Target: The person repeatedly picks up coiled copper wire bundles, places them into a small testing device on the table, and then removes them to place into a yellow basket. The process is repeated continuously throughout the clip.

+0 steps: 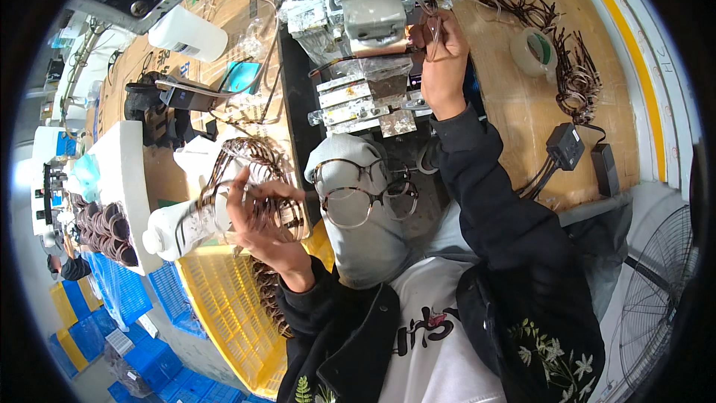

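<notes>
My right hand (446, 48) is raised to the machine (373, 7), its fingers closed on a thin, pinkish-brown eyeglass frame (432, 33) beside the roller. My left hand (265, 224) hovers over a stack of brown eyeglass frames (257, 157), with thumb and fingers spread apart and slightly blurred. To the right of its fingertips, in front of my light-coloured trouser leg, is a pair of tortoiseshell eyeglasses (349, 225) with round rims; what supports it cannot be made out. A white bottle (175, 233) lies tilted by my left hand.
Bundles of dark frames (578, 78), a tape roll (531, 52) and a black power adapter (565, 147) lie on the right bench. A white container (190, 33) stands far left. A yellow crate (227, 321) is below my left arm; a fan (656, 298) stands at right.
</notes>
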`<state>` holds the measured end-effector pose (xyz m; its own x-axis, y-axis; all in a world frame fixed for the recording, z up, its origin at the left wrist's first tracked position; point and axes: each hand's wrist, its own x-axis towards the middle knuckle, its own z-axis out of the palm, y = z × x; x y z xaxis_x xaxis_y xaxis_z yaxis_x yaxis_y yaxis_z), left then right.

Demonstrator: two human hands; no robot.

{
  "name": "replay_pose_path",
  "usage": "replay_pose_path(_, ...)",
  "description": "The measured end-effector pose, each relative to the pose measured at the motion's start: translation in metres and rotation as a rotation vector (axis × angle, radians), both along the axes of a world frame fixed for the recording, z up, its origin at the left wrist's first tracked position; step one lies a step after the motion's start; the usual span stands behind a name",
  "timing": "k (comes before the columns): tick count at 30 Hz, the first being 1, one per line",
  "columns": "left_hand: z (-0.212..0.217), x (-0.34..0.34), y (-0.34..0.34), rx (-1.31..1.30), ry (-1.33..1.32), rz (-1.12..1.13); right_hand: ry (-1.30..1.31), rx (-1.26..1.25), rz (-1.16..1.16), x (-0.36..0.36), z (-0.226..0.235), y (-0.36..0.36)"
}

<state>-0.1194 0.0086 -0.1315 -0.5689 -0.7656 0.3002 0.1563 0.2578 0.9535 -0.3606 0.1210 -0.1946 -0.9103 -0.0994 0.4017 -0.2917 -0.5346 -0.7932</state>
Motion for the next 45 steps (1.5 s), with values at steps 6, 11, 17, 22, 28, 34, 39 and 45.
replay_pose_path(6, 0.023, -0.017, -0.006, 0.372, 0.141, -0.230, 0.258, 0.015, 0.062, 0.054, 0.028, 0.014)
replay_pose_path(11, 0.036, -0.032, 0.022, 0.017, 0.096, -0.311, 0.566, 0.585, -0.013, 0.115, 0.057, 0.019)
replay_pose_path(17, 0.034, -0.028, 0.016, -0.320, 0.273, -0.222, 0.422, 0.807, 0.194, 0.100, 0.050, 0.040)
replay_pose_path(22, 0.012, 0.001, 0.008, -0.278, -0.090, -0.112, 0.361, 1.179, 0.484, 0.097, 0.023, 0.060)
replay_pose_path(28, -0.026, 0.026, 0.004, -0.729, -0.580, -0.176, 0.312, 0.918, 0.163, 0.086, 0.027, 0.056)
replay_pose_path(34, -0.049, 0.026, 0.001, -0.408, -0.493, -0.132, 0.143, 0.326, -0.003, 0.051, 0.050, 0.068)
replay_pose_path(39, -0.049, 0.019, 0.004, -0.363, -0.328, -0.086, 0.023, 0.037, 0.088, 0.017, 0.031, 0.032)
replay_pose_path(45, -0.034, 0.020, -0.001, -0.068, 0.130, 0.038, 0.118, 0.170, -0.022, 0.000, 0.011, 0.006)
